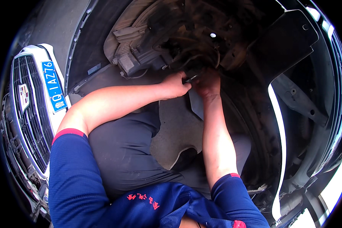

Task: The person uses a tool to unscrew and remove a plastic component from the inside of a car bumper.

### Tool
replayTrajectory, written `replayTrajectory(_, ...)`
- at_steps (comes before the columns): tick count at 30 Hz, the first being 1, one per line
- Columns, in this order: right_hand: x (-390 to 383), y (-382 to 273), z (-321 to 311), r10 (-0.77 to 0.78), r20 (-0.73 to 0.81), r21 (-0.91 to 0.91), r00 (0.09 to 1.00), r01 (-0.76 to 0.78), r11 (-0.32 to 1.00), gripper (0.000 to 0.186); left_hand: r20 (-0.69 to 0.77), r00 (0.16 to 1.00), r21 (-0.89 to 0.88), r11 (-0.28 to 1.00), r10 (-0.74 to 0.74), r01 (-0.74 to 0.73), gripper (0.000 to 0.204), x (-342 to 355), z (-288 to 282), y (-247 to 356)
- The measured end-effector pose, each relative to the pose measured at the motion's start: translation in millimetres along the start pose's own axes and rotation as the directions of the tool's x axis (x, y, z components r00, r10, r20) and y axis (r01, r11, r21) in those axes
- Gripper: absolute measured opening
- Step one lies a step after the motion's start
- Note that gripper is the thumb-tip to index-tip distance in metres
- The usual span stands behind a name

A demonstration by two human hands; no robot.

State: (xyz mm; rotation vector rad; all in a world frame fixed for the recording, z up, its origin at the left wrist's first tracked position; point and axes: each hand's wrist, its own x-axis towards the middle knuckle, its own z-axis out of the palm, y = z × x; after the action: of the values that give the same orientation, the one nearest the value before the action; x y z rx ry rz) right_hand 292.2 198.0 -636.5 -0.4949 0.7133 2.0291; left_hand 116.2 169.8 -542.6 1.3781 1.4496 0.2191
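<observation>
My left hand (175,86) is closed around a small dark tool with a shiny metal edge (191,79); its exact kind does not show. Close beside it, my right hand (209,84) reaches up into shadow with its fingers curled. What those fingers hold is lost in the dark. Both hands are at the lower edge of a dusty, dark cavity in a car's front end (190,45). A dark boxy part with a thin cable (128,64) sits up and to the left of my left hand.
On the left stands a white car bumper (49,49) with a black grille (26,83) and a blue licence plate (54,85). A curved black panel (89,41) rises beside it. To the right are a white body edge (279,133) and a dark metal bracket (302,100). Grey floor (174,129) shows below.
</observation>
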Motion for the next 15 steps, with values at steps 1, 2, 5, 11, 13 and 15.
replayTrajectory(1, -4.4, -3.4, 0.7, -0.338, -0.115, -0.481, 0.934, 0.245, 0.842, 0.014, 0.007, 1.0, -0.002, 1.0, 0.008, -0.008, 0.047, 1.8, -1.7, 4.7)
replayTrajectory(2, -3.3, -18.2, -13.4, -0.346, 0.018, -0.507, 0.938, 0.307, 0.806, 0.013, 0.057, 0.998, 0.021, 0.999, 0.033, -0.034, 0.047, 6.5, -1.0, 12.4)
replayTrajectory(5, -14.2, -0.8, -17.6, -0.389, 0.013, -0.497, 0.921, 0.344, 0.797, 0.01, 0.119, 0.993, 0.151, 0.988, 0.009, -0.027, 0.046, -1.6, -10.8, -15.4)
replayTrajectory(11, -57.6, 11.4, -41.8, -0.397, -0.128, -0.44, 0.909, 0.307, 0.844, 0.015, 0.217, 0.967, 0.078, 0.99, -0.13, 0.116, 0.042, -32.9, -25.7, -54.8)
replayTrajectory(13, -55.0, 34.2, -37.3, -0.365, -0.194, -0.472, 0.911, 0.239, 0.848, 0.018, 0.07, 0.982, 0.101, 0.981, -0.174, 0.166, 0.039, -35.2, -29.9, -77.4)
replayTrajectory(15, -35.5, 42.9, -33.9, -0.33, -0.056, -0.678, 0.942, 0.207, 0.706, 0.021, 0.074, 0.98, 0.132, 0.976, -0.183, 0.172, 0.038, -21.9, -32.2, -86.8)
